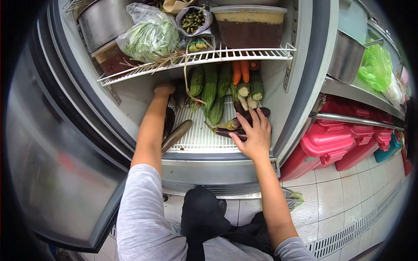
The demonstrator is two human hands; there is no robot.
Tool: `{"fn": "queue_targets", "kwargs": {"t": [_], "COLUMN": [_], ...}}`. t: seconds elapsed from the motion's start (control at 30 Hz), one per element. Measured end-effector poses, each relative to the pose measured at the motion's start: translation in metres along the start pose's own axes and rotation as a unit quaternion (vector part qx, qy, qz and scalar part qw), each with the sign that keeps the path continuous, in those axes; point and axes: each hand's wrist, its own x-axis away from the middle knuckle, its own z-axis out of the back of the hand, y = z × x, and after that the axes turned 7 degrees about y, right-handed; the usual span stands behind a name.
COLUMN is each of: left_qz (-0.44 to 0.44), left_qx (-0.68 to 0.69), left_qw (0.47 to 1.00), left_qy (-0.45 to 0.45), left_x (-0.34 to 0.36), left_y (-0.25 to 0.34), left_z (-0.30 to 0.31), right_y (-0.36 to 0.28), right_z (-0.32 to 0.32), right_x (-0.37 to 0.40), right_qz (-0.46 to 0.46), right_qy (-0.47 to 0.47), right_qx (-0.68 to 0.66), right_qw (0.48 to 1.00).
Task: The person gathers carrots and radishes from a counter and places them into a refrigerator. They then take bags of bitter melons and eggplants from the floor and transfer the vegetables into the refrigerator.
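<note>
My right hand (256,134) lies with fingers spread over dark eggplants (260,115) at the right front of the lower fridge shelf (191,138). My left hand (165,88) reaches deep into the left side, and its fingers are hidden in shadow beside dark vegetables. Near my left forearm, a long brownish eggplant (177,134) lies aslant at the shelf's front. Green ridged gourds (210,85) fill the middle, between my hands. Behind my right hand are cut green vegetables (257,89) and orange carrots (236,71).
The upper wire shelf (226,55) overhangs both hands, holding a bag of greens (150,35), a metal pot (104,24) and a layered tub (249,27). The open fridge door (65,161) stands left. Pink bins (326,141) are at right.
</note>
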Motion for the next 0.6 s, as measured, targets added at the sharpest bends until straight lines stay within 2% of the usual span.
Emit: {"fn": "queue_targets", "kwargs": {"t": [0.03, 0.07, 0.13, 0.17, 0.3, 0.37, 0.4, 0.47, 0.6], "left_qz": [0.004, -0.001, 0.230, 0.226, 0.215, 0.181, 0.181, 0.078, 0.095], "left_qx": [-0.006, -0.002, -0.087, -0.048, -0.016, -0.015, -0.017, 0.026, -0.080], "left_qw": [1.000, 1.000, 0.969, 0.973, 0.975, 0.983, 0.983, 0.996, 0.990], "left_qy": [0.023, 0.026, 0.016, -0.026, -0.051, 0.029, 0.026, -0.043, -0.068], "left_x": [-0.023, -0.020, 0.009, 0.019, 0.019, 0.011, 0.016, 0.040, 0.085], "left_y": [-0.007, 0.008, 0.041, 0.043, 0.035, 0.027, 0.028, 0.032, 0.039], "left_z": [-0.026, -0.026, -0.021, -0.012, -0.016, -0.026, -0.018, 0.021, 0.075], "right_y": [0.000, 0.000, 0.000, 0.000, 0.001, 0.001, 0.001, 0.001, 0.001], "right_z": [0.000, 0.000, -0.001, 0.000, -0.002, -0.003, -0.002, 0.000, -0.001], "right_x": [0.000, 0.000, -0.001, -0.001, -0.001, -0.001, -0.001, -0.002, 0.000], "right_qz": [-0.003, -0.002, -0.004, -0.003, -0.006, -0.008, -0.005, -0.006, -0.003], "right_qy": [-0.003, -0.001, -0.001, -0.001, 0.009, 0.011, 0.015, 0.006, 0.017], "right_qx": [0.000, -0.001, -0.003, -0.001, 0.005, 0.005, 0.006, 0.003, -0.001], "right_qw": [1.000, 1.000, 1.000, 1.000, 1.000, 1.000, 1.000, 1.000, 1.000]}}
